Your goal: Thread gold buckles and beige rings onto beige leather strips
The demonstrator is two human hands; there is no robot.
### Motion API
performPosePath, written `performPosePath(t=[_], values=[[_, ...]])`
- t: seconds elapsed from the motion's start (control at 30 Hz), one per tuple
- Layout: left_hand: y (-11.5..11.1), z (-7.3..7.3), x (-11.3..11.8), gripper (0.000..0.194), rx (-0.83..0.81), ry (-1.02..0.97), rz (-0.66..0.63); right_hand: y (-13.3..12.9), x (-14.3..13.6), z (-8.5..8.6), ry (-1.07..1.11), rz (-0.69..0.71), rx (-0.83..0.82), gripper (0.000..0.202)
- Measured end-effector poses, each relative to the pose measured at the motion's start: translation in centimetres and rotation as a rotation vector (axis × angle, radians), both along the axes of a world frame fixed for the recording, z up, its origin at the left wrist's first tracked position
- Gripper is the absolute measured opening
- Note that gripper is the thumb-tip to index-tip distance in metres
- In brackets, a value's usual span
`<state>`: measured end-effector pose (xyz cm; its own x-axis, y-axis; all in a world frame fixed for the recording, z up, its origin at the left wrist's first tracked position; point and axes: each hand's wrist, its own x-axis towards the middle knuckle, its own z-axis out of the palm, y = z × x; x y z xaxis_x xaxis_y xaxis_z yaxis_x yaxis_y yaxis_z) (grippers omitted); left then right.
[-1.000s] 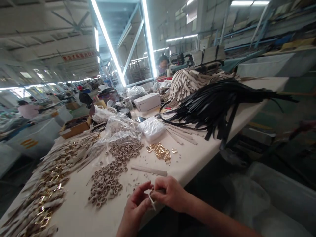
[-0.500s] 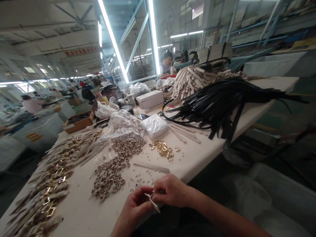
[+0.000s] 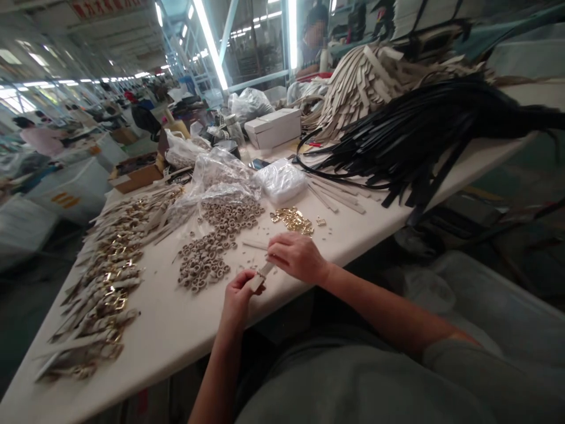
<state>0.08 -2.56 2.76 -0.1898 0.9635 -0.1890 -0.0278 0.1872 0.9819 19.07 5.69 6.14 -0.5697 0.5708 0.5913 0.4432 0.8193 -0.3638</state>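
Note:
A pale beige strap (image 3: 257, 282) is pinched in my left hand (image 3: 238, 296), over the table's front edge. A narrow band appears to cross it, though its detail is too small to tell. Slightly higher and to the right, my right hand (image 3: 298, 257) closes its fingers on the upper end of the same strap. Just behind these fingers lies a loose beige strip (image 3: 253, 244), partly hidden by my right hand. Many small beige loops (image 3: 205, 259) are heaped to the left of my hands. Gold buckles (image 3: 293, 219) lie in a small pile beyond my right hand.
Beige straps with gold buckles (image 3: 108, 288) cover the table's left side. Farther back are a clear plastic bag (image 3: 220, 176), a wrapped white packet (image 3: 281, 180) and a white box (image 3: 272, 128). Black straps (image 3: 424, 141) overhang the right edge. A person (image 3: 314, 44) is beyond the table.
The view has tipped downward, showing more of my lap. My right hand has turned and moved out along the strap, away from my left hand; more of the strap shows between them.

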Motion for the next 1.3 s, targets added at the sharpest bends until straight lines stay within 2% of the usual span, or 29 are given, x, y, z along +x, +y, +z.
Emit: performPosePath(t=[0.07,0.13,0.23,0.3,0.47,0.53,0.8,0.93,1.03,1.17,1.23,1.3], values=[[0.3,-0.5,0.3,0.024,0.008,-0.139,0.137,-0.5,0.0,-0.1,0.099,-0.058,-0.150,0.026],[0.6,-0.7,0.8,0.027,0.009,-0.216,0.200,-1.2,0.0,-0.5,0.128,-0.045,-0.361,0.026],[0.6,-0.6,1.9,0.026,0.049,-0.211,0.176,-2.0,-0.6,-1.5,0.170,0.079,-0.605,0.030],[0.6,-0.4,2.6,0.026,0.088,-0.173,0.151,-2.3,-1.1,-2.0,0.285,0.136,-0.722,0.037],[0.4,-0.1,3.8,0.026,0.124,-0.084,0.138,-2.6,-2.4,-2.1,0.562,0.160,-0.985,0.048],[0.5,-0.2,4.0,0.025,0.137,-0.073,0.134,-2.9,-2.7,-2.1,0.605,0.114,-0.973,0.046],[0.4,-0.5,4.5,0.023,0.175,0.047,0.108,-3.1,-2.7,-2.2,0.505,-0.050,-0.660,0.035],[0.2,-0.3,4.2,0.024,0.188,0.109,0.038,-2.9,-2.4,-2.5,0.487,-0.071,-0.637,0.032],[0.9,0.3,2.1,0.025,0.219,0.332,-0.011,-2.4,-1.9,-2.8,0.519,-0.068,-0.707,0.034],[4.1,1.6,-2.6,0.020,0.226,0.834,0.060,-1.5,-1.2,-3.3,0.537,-0.096,-0.801,0.037],[6.4,2.1,-4.4,0.020,0.152,1.057,0.070,-1.3,-1.1,-3.6,0.537,-0.110,-0.826,0.038],[8.6,2.5,-5.5,0.021,0.028,1.220,0.026,-1.3,-1.1,-3.7,0.551,-0.100,-0.851,0.039]])
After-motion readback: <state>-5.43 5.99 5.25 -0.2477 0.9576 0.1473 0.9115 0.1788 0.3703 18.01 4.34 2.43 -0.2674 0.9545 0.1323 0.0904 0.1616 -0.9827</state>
